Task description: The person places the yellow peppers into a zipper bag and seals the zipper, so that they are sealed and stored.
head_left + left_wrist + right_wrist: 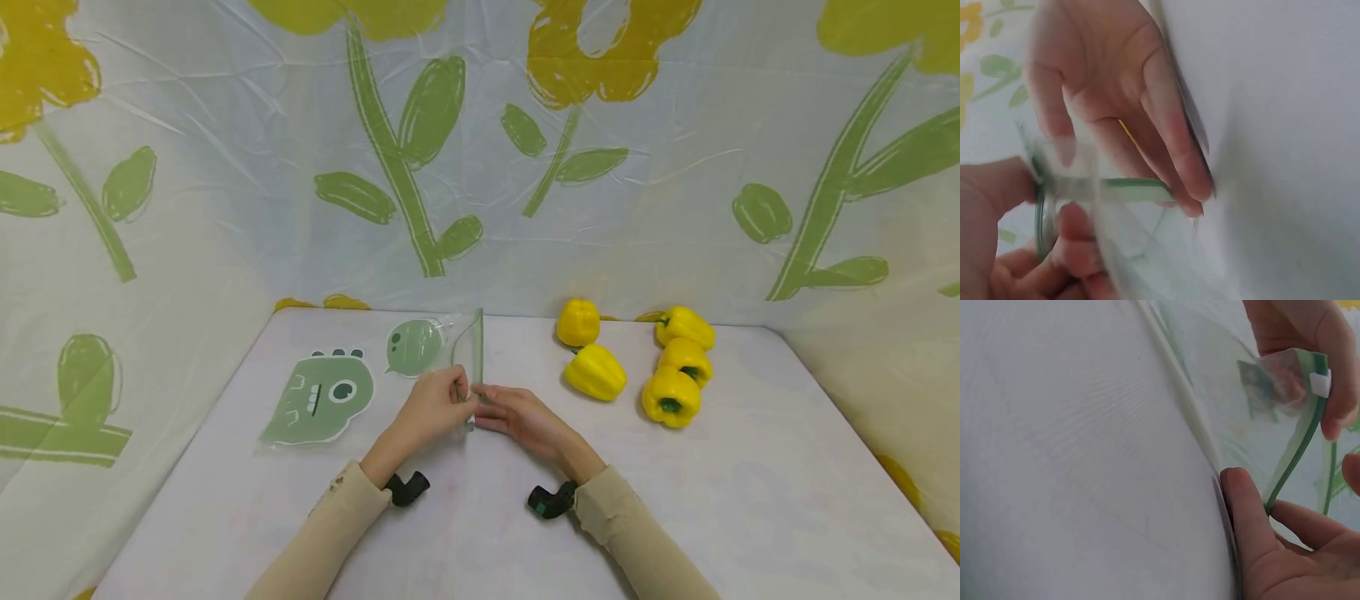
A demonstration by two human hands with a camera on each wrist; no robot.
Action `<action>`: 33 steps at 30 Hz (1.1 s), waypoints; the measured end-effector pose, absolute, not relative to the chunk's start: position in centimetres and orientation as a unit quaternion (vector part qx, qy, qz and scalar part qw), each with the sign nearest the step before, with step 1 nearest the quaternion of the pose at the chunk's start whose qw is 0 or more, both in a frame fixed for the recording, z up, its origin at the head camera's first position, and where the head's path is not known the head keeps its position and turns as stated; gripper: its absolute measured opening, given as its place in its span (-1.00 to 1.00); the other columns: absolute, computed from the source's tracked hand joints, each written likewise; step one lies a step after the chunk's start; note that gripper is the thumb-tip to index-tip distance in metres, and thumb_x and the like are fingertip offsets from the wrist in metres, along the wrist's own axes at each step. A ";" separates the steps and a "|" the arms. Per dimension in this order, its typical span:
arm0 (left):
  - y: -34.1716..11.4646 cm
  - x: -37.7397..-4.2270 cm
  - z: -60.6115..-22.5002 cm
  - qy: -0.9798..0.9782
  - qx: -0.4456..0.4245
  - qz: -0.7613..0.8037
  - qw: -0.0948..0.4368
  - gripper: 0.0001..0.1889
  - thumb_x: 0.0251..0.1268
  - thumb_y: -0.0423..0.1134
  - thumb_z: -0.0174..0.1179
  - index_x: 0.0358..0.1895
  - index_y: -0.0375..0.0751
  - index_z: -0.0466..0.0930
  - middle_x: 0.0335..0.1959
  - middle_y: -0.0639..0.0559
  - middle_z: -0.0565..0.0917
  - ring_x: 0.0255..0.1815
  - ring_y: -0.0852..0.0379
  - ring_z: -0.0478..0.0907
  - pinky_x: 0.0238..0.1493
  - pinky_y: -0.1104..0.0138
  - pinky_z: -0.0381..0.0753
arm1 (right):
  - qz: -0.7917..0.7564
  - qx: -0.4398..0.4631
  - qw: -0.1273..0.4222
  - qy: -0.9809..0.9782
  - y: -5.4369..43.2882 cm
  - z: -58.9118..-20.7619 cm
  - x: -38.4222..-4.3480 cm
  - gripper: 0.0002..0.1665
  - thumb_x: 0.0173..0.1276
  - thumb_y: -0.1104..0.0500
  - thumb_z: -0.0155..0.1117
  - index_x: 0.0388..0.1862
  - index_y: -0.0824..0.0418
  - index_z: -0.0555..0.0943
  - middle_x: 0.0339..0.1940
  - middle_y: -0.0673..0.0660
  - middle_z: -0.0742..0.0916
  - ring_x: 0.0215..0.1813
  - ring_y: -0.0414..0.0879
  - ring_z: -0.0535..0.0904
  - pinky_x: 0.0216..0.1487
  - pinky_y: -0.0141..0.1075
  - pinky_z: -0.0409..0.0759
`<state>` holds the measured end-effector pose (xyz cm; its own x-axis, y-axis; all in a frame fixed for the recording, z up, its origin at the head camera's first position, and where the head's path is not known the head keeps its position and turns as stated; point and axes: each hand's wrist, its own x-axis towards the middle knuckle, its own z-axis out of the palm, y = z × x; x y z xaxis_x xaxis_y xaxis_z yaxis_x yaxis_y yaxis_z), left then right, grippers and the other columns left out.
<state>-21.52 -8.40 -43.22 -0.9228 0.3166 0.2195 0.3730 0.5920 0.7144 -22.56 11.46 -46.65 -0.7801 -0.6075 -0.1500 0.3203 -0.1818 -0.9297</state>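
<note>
A clear zip bag (322,404) printed with a green monster and a speech bubble lies on the table, its green-edged mouth facing right. My left hand (429,405) pinches one lip of the mouth between thumb and fingers. In the right wrist view a white slider (1320,384) sits on the green zip strip (1300,450) beside the left fingers. My right hand (528,421) is at the mouth's right side, fingers extended and fingertips right at the green strip, thumb apart from them. Between the hands, the mouth is spread apart.
Several yellow bell peppers lie at the back right of the white table (750,500): two, a standing pepper (578,322) and a lying pepper (595,372), nearer the bag, and a row of others (671,397) farther right. A flower-printed cloth (480,167) hangs behind and along the sides.
</note>
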 end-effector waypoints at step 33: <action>-7.9 -21.2 -43.0 -0.896 -0.147 -0.414 0.073 -0.85 -0.02 -0.34 0.25 -0.50 -0.14 0.43 -0.82 0.18 0.32 -0.76 0.27 0.23 -0.68 0.37 0.21 | -0.328 -0.010 0.025 0.944 22.6 -42.6 -24.8 0.04 0.17 0.08 0.47 0.50 0.32 0.13 0.31 0.48 0.40 0.22 0.33 0.37 0.29 0.21 0.30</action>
